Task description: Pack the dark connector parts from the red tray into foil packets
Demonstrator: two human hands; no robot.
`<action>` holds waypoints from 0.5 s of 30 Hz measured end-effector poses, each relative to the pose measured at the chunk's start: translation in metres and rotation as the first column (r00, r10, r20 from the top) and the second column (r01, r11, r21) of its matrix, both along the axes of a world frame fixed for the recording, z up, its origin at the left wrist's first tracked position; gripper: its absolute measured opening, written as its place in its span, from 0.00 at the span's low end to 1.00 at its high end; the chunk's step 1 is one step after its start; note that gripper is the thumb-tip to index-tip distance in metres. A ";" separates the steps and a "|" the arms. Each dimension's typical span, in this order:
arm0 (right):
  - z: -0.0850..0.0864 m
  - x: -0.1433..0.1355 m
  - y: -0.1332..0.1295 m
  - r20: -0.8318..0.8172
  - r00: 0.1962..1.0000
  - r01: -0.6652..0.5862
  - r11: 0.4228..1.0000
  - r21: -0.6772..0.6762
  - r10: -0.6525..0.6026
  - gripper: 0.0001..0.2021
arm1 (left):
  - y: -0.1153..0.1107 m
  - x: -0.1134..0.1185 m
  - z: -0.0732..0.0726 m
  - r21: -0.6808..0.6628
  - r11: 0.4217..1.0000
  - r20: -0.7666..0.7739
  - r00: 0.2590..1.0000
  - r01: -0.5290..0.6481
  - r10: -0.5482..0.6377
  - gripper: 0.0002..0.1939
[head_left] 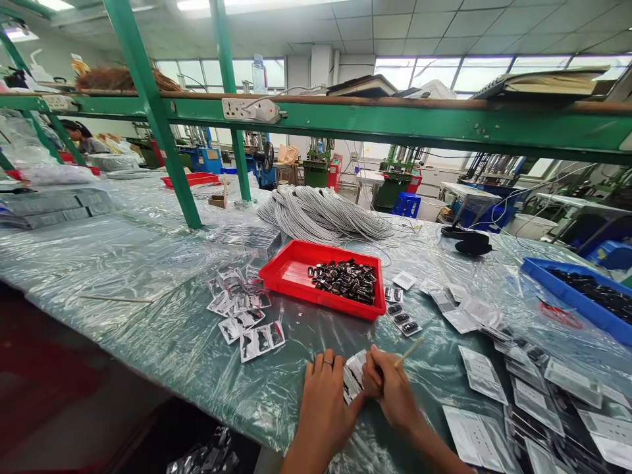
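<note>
A small silvery plate with dark shapes on it (353,376) lies on the plastic-covered table, between my two hands. My left hand (323,394) grips its left side, fingers bent and thumb reaching across the near edge. My right hand (392,388) is closed around a thin wooden stick (411,351), whose upper end sticks out to the right; its lower tip is hidden by the fingers. Just beyond is a red tray (291,288) with a heap of small dark shiny parts (345,280). Similar plates (263,340) lie grouped to the left of the tray.
More silvery plates (481,438) spread over the right side, several overlapping. A blue tray (548,273) of black pieces stands far right. Coiled grey cable (320,214) lies behind the red tray. A green shelf frame (395,122) crosses above the table; another person (86,139) sits far left.
</note>
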State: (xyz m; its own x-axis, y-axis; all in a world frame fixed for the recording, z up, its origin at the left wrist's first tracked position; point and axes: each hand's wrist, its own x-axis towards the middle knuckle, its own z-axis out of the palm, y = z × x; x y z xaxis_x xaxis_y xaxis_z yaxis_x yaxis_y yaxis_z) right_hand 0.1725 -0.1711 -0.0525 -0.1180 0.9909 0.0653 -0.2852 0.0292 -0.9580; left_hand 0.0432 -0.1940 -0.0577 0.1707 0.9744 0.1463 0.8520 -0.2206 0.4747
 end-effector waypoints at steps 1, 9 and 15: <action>0.002 0.002 0.000 -0.049 0.999 -0.012 0.999 -0.032 0.010 0.27 | 0.000 0.000 0.000 0.009 1.000 0.005 1.000 0.003 -0.003 0.21; 0.022 0.007 0.050 -0.252 0.966 0.041 0.997 -0.070 -0.057 0.26 | 0.008 0.016 0.004 -0.018 0.999 -0.003 0.999 -0.045 0.045 0.32; 0.012 0.001 0.056 -0.228 0.973 0.024 0.999 -0.039 -0.032 0.26 | 0.017 0.025 0.000 -0.040 0.999 0.064 0.998 0.008 -0.005 0.24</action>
State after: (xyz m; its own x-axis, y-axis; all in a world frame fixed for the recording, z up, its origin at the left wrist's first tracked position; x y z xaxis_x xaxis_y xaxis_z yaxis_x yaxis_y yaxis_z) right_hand 0.1737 -0.1147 -0.0404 -0.0761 0.9958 0.0516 -0.4967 0.0070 -0.8679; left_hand 0.0683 -0.1771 -0.0581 0.1687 0.9786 0.1179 0.8185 -0.2058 0.5365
